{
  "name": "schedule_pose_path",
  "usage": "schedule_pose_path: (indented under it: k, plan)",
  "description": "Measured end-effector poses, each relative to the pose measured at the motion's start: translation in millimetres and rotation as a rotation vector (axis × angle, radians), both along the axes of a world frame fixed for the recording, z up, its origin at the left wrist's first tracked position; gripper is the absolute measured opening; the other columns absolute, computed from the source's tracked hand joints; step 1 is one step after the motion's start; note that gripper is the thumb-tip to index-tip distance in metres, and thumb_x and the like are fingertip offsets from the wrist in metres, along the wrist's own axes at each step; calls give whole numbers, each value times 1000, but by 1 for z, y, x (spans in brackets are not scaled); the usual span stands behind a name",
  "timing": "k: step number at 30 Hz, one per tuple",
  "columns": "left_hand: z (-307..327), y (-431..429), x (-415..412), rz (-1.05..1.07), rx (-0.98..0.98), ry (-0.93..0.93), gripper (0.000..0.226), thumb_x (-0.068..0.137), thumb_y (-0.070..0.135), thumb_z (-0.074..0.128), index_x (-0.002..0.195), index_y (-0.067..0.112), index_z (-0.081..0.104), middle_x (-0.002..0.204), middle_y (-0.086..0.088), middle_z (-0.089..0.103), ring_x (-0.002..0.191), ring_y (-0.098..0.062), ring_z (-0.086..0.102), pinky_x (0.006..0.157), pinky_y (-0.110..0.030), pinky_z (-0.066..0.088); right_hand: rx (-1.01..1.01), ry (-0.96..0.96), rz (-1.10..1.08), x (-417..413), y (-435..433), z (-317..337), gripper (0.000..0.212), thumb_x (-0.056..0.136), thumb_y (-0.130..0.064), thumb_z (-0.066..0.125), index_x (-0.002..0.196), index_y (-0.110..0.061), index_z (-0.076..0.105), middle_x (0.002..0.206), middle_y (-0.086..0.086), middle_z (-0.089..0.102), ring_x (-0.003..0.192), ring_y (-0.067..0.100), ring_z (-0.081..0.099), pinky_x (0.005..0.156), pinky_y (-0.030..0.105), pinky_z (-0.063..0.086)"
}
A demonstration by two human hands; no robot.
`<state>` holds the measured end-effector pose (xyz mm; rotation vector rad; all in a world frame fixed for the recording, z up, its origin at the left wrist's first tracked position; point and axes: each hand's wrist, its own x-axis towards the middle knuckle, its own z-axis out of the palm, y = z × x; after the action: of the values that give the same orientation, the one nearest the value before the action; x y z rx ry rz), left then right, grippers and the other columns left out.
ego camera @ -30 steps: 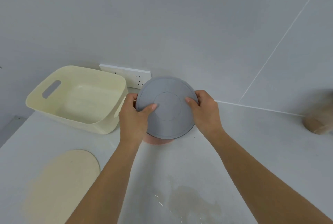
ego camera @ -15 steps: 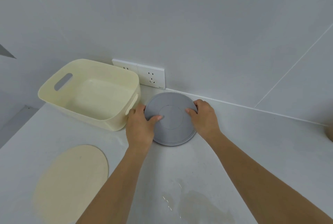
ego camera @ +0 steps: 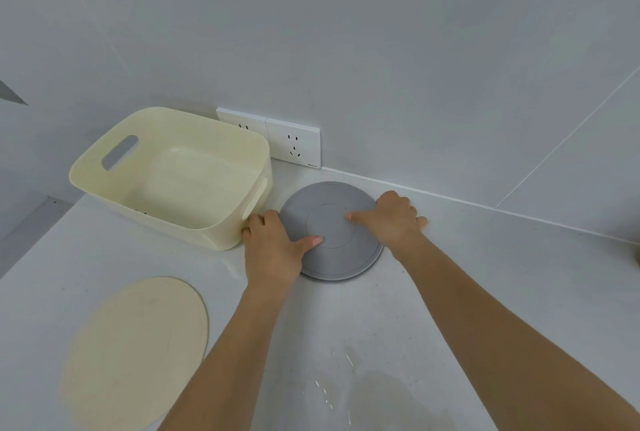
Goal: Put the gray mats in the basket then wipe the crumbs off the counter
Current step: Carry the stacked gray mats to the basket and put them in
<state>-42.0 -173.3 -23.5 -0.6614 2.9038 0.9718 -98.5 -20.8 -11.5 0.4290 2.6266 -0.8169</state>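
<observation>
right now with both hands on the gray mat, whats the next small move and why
Probably lift the gray mat by its edges and carry it left over the basket. It lies flat on the counter, right beside the basket, with the left hand and right hand on its opposite edges, thumbs on top. The basket holds no mat so far.

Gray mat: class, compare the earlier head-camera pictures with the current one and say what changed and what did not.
The gray mat, held up tilted by both hands a second ago, now lies flat on the counter. The left hand and right hand remain on its edges. The basket still holds no mat.
</observation>
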Motion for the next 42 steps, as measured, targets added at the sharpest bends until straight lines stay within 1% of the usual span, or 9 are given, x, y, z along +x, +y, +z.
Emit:
schedule_pose_path:
  k: [4, 7, 12, 17, 23, 27, 30, 36, 42]
  plan:
    - [-1, 3, 2, 28, 8, 24, 69, 69, 43, 75, 117, 2, 47, 119, -17, 45, 113, -32, 37, 94, -37, 33, -117, -36, -68, -6, 4, 0, 41, 71, -44, 70, 91, -14, 50, 119, 12, 53, 112, 32, 46, 96, 40, 33]
    - [-2, 4, 3, 38, -3, 33, 70, 69, 44, 75, 118, 2, 47, 118, -18, 46, 113, -32, 38, 92, -36, 33, -217, 11, -119, -5, 0, 0, 54, 64, -38, 72, 103, -6, 53, 113, 13, 53, 107, 32, 51, 95, 44, 43]
    - [-4, 3, 3, 44, -34, 32, 72, 68, 47, 74, 120, 3, 47, 118, -17, 47, 113, -32, 39, 93, -38, 34, -451, 131, -98, 6, 1, 4, 29, 85, -6, 53, 108, -6, 37, 76, 1, 46, 68, 16, 49, 58, 29, 44]
    - [-4, 1, 3, 39, -43, 58, 81, 66, 47, 76, 127, 4, 43, 123, -16, 48, 118, -33, 38, 98, -36, 30, -556, 330, -92, 20, 0, 7, 21, 87, -5, 54, 97, -15, 39, 82, -3, 49, 72, 15, 51, 66, 30, 46]
    - [1, -5, -2, 81, 466, 186, 94, 64, 27, 83, 137, 7, 28, 121, -3, 47, 118, -22, 45, 100, -37, 40, -760, 491, -23, 38, 2, 19, 30, 86, -3, 56, 88, -29, 43, 87, 1, 60, 79, 15, 58, 67, 22, 47]
    - [5, -4, 4, -29, 885, 270, 55, 76, 23, 73, 124, 17, 47, 118, 6, 60, 107, -8, 59, 87, -23, 49, -980, 525, 10, 43, 9, 32, 31, 84, 5, 59, 86, -24, 47, 80, 1, 64, 72, 8, 62, 65, 19, 50]
    - [6, -8, 5, 7, 1124, 291, 20, 84, 13, 63, 104, 15, 58, 106, 1, 66, 103, -14, 61, 93, -32, 47, -1038, 564, 16, 45, 19, 36, 32, 82, 7, 60, 87, -23, 49, 74, -8, 66, 72, 8, 61, 66, 21, 50]
    - [10, -4, 8, -91, 1048, 469, 14, 78, 20, 58, 92, 21, 55, 88, 14, 65, 87, -2, 59, 79, -17, 48, -1045, 624, -33, 55, 32, 30, 36, 83, 5, 60, 91, -29, 54, 85, -9, 65, 82, 7, 61, 70, 15, 46]
    - [6, 5, 17, -152, 1040, 460, 22, 78, 18, 57, 99, 21, 51, 102, 5, 59, 92, 1, 59, 77, -14, 48, -1030, 614, -67, 67, 32, 14, 34, 79, -7, 64, 85, -40, 59, 91, -11, 63, 90, 11, 58, 79, 24, 46]
